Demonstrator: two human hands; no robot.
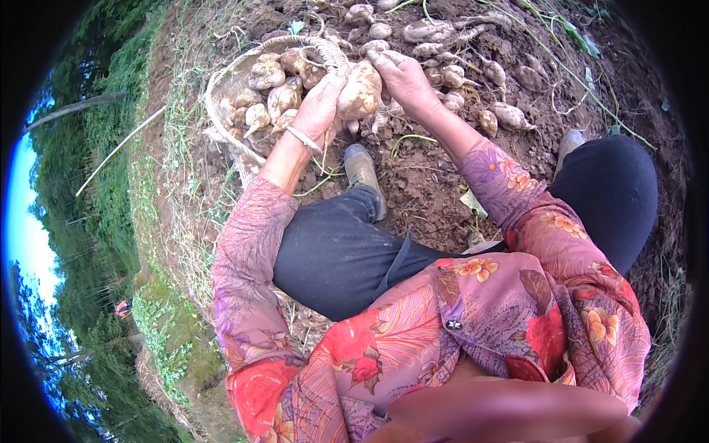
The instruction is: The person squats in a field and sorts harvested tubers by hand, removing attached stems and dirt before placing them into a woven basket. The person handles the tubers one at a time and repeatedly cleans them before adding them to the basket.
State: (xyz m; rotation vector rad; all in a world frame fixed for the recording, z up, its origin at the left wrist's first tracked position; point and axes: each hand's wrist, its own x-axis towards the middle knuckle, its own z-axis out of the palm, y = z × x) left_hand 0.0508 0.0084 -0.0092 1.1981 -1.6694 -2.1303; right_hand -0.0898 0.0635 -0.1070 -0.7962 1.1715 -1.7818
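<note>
Between my hands, over the right rim of a woven basket (217,119), is a large tan tuber (360,91) with soil on its skin. My left hand (320,105), a bracelet at its wrist, grips the tuber's left side. At its upper right, my right hand (400,77) has its fingertips at the tuber's edge; whether they press on it is hard to tell. Several dirty tubers (285,99) lie inside the basket, below its thick braided handle (330,53). The basket's right side is partly hidden behind my left hand and the tuber.
Many loose tubers (429,31) lie on the brown soil (426,194) beyond and right of my hands. Green vines (587,83) cross the ground at the right. My boot (363,169) stands just below the held tuber. A distant person (123,308) is at the far left.
</note>
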